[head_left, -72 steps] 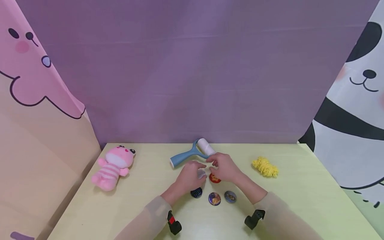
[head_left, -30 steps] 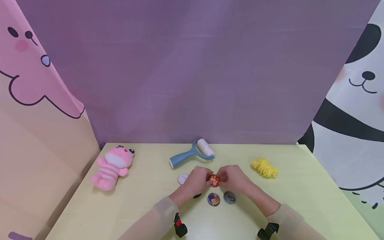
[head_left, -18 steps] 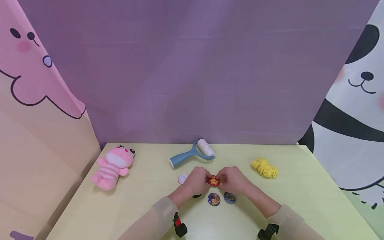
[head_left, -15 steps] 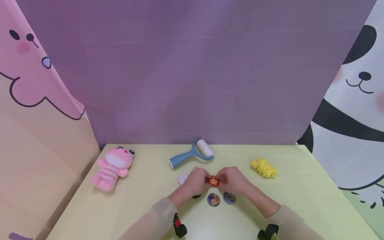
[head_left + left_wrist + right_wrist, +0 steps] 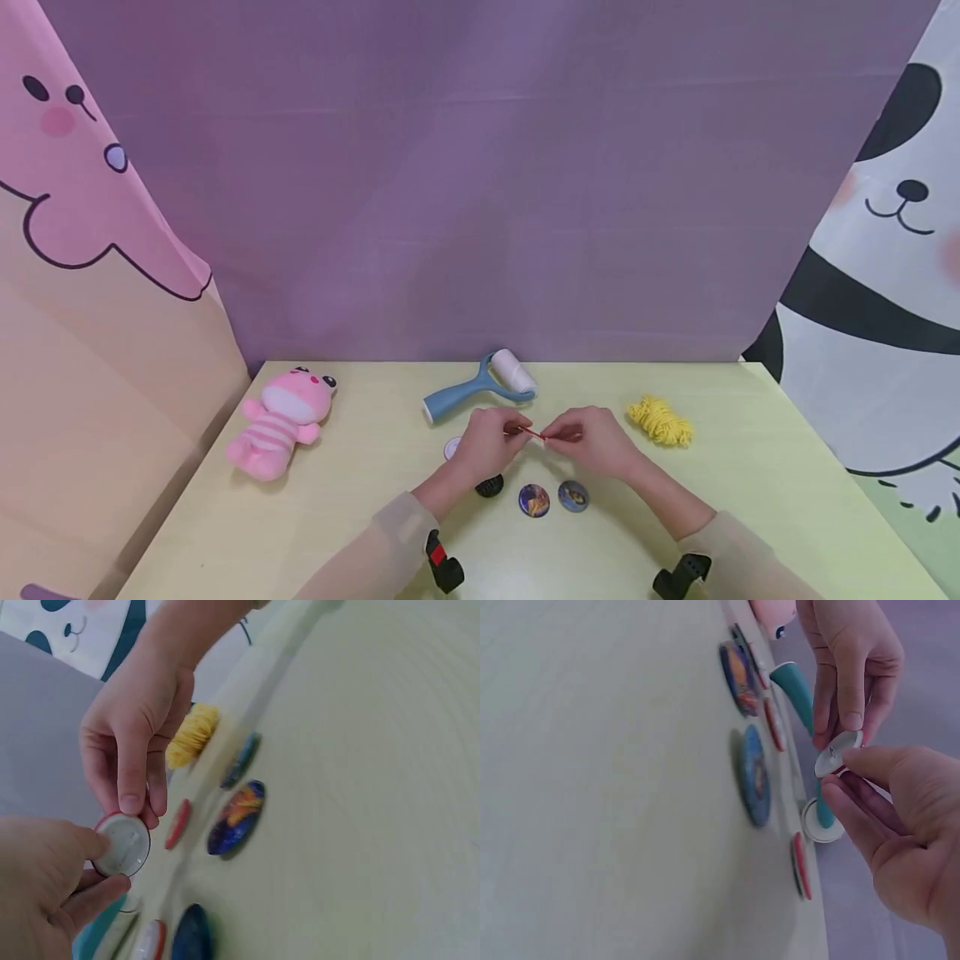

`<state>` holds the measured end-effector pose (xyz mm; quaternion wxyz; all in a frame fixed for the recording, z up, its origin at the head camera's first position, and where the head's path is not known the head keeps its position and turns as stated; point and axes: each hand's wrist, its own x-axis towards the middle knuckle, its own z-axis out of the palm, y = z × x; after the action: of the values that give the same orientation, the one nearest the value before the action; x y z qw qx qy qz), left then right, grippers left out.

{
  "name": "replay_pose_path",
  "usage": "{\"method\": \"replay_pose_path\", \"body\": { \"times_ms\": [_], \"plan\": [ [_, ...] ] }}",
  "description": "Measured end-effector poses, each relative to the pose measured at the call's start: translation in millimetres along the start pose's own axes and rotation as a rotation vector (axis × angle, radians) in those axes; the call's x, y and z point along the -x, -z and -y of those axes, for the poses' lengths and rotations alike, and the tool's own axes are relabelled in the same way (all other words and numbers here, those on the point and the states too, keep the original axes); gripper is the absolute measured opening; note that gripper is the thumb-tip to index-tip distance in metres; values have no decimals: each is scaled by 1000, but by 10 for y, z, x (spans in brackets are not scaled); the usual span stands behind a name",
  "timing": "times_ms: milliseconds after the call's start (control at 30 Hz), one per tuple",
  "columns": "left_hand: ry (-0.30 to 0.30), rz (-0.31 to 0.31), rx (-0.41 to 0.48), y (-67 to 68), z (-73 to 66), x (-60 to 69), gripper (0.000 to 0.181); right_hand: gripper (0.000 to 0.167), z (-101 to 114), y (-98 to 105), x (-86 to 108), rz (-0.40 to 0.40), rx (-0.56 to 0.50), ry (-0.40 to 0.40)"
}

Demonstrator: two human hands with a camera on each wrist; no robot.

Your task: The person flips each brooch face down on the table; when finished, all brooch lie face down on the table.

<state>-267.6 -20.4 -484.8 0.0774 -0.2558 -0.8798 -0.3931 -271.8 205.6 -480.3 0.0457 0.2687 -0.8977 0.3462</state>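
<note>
Both hands pinch a red-edged button badge (image 5: 127, 851) between them. Its pale back with a pin faces the wrist cameras; the head view shows it nearly edge-on as a thin red line. My left hand (image 5: 483, 446) holds one side, my right hand (image 5: 596, 442) the opposite side. Below them on the table lie a black badge (image 5: 490, 486), a purple badge with an orange picture (image 5: 534, 501) and a grey-blue badge (image 5: 573, 497). A white badge (image 5: 451, 447) is partly hidden behind my left hand. Small red-edged badges (image 5: 801, 866) also show in the right wrist view.
Behind the hands lies a blue-handled lint roller (image 5: 480, 387) with a white roll. A pink plush toy (image 5: 277, 425) lies at the left of the table, and a yellow yarn bundle (image 5: 662, 421) at the right. A purple cloth (image 5: 480, 208) hangs behind the table.
My left hand has left the white badge. Both hands have taken the red badge, lifted it and tipped it from face-on to edge-on; more of the black badge shows.
</note>
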Motion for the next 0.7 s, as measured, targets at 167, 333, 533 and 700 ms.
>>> {"method": "replay_pose_path", "body": {
  "times_ms": [167,333,533,700],
  "plan": [
    [20,-85,121,103,-74,-13,16,11,70,114,-22,-45,-105,-63],
    [18,-157,117,113,-109,-10,11,15,109,229,-28,-53,-205,-129],
    [-13,-194,141,102,-136,2,13,19,113,286,-40,-27,-279,-162],
    [-39,-179,176,98,-139,14,17,20,84,302,-41,-28,-302,-166]
  ]
}}
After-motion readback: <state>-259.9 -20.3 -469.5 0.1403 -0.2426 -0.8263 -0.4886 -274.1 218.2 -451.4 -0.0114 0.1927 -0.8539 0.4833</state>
